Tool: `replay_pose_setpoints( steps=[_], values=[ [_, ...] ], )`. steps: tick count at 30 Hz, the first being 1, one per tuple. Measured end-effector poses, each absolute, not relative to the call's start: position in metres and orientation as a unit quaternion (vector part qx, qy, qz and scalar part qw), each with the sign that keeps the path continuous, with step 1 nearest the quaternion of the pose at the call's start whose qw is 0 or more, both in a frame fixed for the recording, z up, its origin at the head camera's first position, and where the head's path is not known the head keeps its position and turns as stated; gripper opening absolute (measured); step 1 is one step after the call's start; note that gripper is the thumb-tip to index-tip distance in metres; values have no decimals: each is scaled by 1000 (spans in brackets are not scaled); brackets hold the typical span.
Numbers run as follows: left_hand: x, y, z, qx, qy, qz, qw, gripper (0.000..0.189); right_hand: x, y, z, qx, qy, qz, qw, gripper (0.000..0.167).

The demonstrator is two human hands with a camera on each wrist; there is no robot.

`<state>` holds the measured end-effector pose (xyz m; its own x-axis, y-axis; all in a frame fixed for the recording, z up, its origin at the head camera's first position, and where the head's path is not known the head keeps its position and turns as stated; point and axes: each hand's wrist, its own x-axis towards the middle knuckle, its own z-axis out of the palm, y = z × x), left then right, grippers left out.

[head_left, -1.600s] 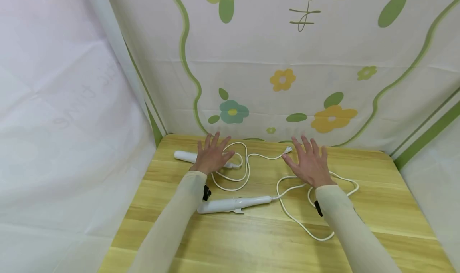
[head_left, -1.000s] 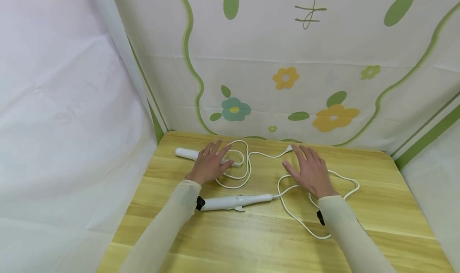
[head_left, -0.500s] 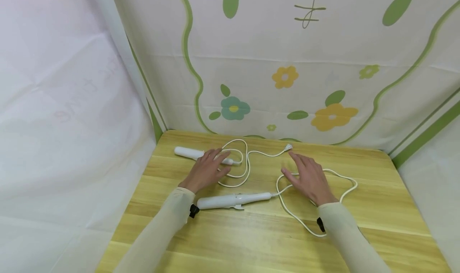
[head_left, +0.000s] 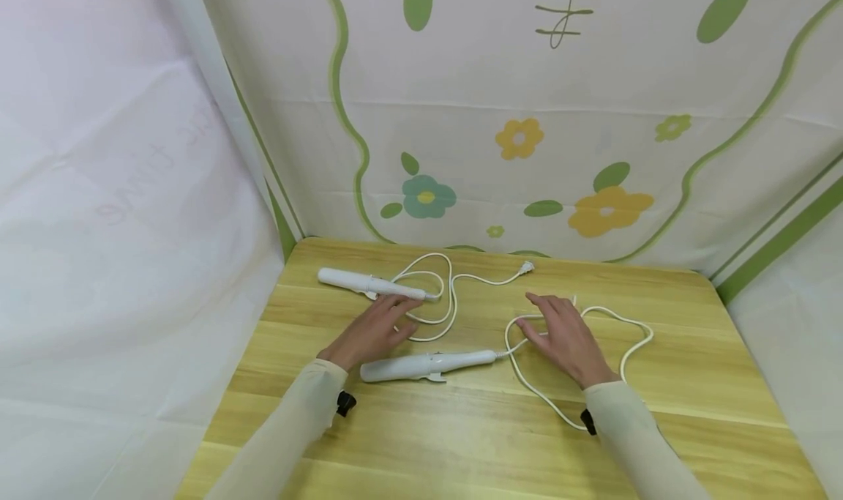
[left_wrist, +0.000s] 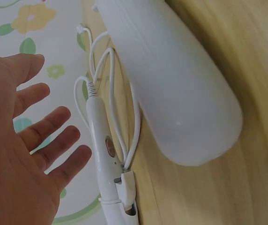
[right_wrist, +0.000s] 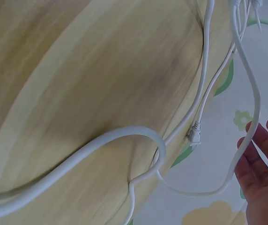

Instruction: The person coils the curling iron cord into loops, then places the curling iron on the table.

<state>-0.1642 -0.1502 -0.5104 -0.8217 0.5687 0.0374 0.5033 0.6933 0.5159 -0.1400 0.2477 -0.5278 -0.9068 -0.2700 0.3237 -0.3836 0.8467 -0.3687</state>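
Note:
Two white curling irons lie on the wooden table. The rear curling iron (head_left: 375, 283) has a switch on its handle, seen in the left wrist view, and its cord (head_left: 454, 302) loops beside it to a plug (head_left: 526, 267). Nearer me is the front curling iron (head_left: 428, 366), whose barrel (left_wrist: 171, 84) looms large in the left wrist view. My left hand (head_left: 374, 331) hovers between the two, fingers relaxed and nothing in them. My right hand (head_left: 566, 339) is over the front iron's cord (right_wrist: 253, 93), fingers loosely extended and overlapping it in the right wrist view.
The table (head_left: 461, 441) has a wood-grain top. A white cloth printed with flowers (head_left: 461, 170) hangs behind its back edge, and plain white cloth (head_left: 132, 266) hangs at the left. Another cloth panel (head_left: 790, 324) stands at the right.
Both hands have drawn back toward me, the left one from over the rear iron's handle to the gap between the irons. Their spread fingers have relaxed. Both irons stay where they lay.

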Motion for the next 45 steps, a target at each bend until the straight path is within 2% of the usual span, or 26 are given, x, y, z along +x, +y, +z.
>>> replay_pose_setpoints(
  steps=[14, 22, 27, 32, 45],
  values=[
    [-146, -160, -520, 272, 917, 271, 113, 46, -131, 245, -538, 208, -932, 232, 183, 32],
    [-137, -169, -529, 253, 910, 301, 134, 44, -126, 247, -546, 245, -919, 224, 212, 38],
    [-130, -173, -535, 255, 903, 311, 150, 55, -121, 248, -550, 247, -918, 220, 217, 43],
    [-124, -174, -541, 274, 898, 317, 138, 63, -117, 250, -554, 240, -923, 220, 206, 44],
    [-116, -178, -566, 296, 899, 305, 109, 61, -108, 252, -561, 235, -924, 219, 205, 47]
  ],
)
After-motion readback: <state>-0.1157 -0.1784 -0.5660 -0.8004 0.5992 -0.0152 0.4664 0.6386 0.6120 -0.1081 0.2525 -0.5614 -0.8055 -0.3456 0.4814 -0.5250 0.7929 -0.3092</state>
